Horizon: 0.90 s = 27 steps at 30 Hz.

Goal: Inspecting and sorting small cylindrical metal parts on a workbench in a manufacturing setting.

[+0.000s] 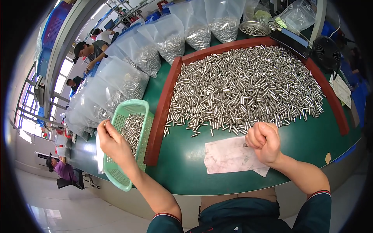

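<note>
My left hand [115, 143] is over the left side of a light green plastic basket [133, 103], its thumb and fingers pinched together. What lies between those fingertips is too small to make out. Short metal pins [134, 127] partly fill the basket. Above a stained pinkish cloth [223, 157], my right hand [266, 143] is closed in a fist, and the end of a small metal pin [245, 145] shows at its lower left edge. Beyond the cloth spreads a large heap of shiny cylindrical pins [244, 85] on the green tabletop [186, 174].
A red-brown rail [165, 101] borders the heap on three sides. Clear plastic bags of pins [171, 42] line the left and back. At the back right are a steel bowl [254, 29] and a black fan [326, 52]. Several people work farther left.
</note>
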Motion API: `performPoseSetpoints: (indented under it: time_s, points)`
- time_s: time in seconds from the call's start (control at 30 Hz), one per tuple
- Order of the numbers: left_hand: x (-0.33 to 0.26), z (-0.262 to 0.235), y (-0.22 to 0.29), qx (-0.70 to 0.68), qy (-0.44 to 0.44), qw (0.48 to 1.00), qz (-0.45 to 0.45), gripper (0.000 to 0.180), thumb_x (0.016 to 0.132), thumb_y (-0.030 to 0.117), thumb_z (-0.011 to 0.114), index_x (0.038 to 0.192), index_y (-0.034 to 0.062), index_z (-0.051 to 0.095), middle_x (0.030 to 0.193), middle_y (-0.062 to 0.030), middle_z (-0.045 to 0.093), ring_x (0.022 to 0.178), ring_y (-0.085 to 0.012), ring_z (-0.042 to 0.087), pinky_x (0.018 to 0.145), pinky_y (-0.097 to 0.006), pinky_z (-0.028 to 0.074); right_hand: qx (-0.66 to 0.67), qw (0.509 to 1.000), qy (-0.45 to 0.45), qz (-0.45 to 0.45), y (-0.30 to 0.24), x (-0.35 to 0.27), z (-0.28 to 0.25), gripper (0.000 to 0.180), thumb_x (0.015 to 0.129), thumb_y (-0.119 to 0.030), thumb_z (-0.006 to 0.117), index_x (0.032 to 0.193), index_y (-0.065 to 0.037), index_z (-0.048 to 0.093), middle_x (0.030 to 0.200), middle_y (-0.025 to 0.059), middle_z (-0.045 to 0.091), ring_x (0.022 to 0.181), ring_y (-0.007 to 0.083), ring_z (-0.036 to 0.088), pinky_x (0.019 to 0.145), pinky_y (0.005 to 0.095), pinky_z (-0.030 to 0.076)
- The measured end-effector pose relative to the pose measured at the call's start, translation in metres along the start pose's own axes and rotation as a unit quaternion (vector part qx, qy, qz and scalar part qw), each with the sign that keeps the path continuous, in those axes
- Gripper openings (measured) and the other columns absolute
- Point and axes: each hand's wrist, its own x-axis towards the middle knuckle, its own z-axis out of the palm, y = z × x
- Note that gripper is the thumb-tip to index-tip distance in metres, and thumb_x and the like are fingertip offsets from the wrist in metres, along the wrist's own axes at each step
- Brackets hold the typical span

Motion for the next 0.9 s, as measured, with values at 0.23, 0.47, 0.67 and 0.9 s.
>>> performPoseSetpoints:
  time_s: [0.23,0.47,0.67,0.9]
  points:
    - [-0.025,0.018,0.002,-0.049,-0.18,0.977,0.103,0.012,0.069,0.005,0.064,0.078,-0.001,0.058,0.075,-0.0108,0.056,0.071,-0.0249,0.054,0.065,-0.032,0.042,0.02,1.0,-0.009,0.009,0.0,-0.001,-0.003,0.039,0.085,-0.019,0.035,0.049,-0.009,0.026,0.043,-0.0002,0.027,0.04,0.008,0.019,0.04,0.0241,0.017]
    - [-0.069,0.042,0.034,-0.146,-0.442,0.865,0.187,0.012,0.063,0.006,0.066,0.066,0.0002,0.056,0.061,-0.0094,0.053,0.058,-0.0252,0.052,0.053,-0.035,0.041,0.018,1.0,-0.006,0.009,-0.001,0.0,-0.003,0.038,0.085,-0.019,0.034,0.049,-0.009,0.027,0.043,-0.0001,0.026,0.041,0.0083,0.018,0.041,0.0246,0.018]
    - [-0.082,0.047,0.036,-0.082,-0.458,0.861,0.207,0.018,0.065,0.014,0.067,0.066,0.0001,0.055,0.056,-0.0102,0.051,0.052,-0.0245,0.052,0.048,-0.035,0.039,0.019,1.0,-0.007,0.011,-0.002,-0.001,-0.001,0.038,0.084,-0.019,0.035,0.049,-0.009,0.027,0.042,-0.0001,0.026,0.04,0.0084,0.018,0.041,0.0245,0.018]
    - [-0.079,0.046,0.03,-0.108,-0.462,0.858,0.196,0.01,0.066,0.007,0.062,0.065,0.0004,0.055,0.053,-0.011,0.053,0.05,-0.0255,0.053,0.048,-0.034,0.041,0.02,1.0,0.005,0.006,0.001,-0.001,-0.002,0.038,0.085,-0.02,0.034,0.049,-0.009,0.027,0.041,0.0003,0.026,0.04,0.0083,0.017,0.04,0.0247,0.018]
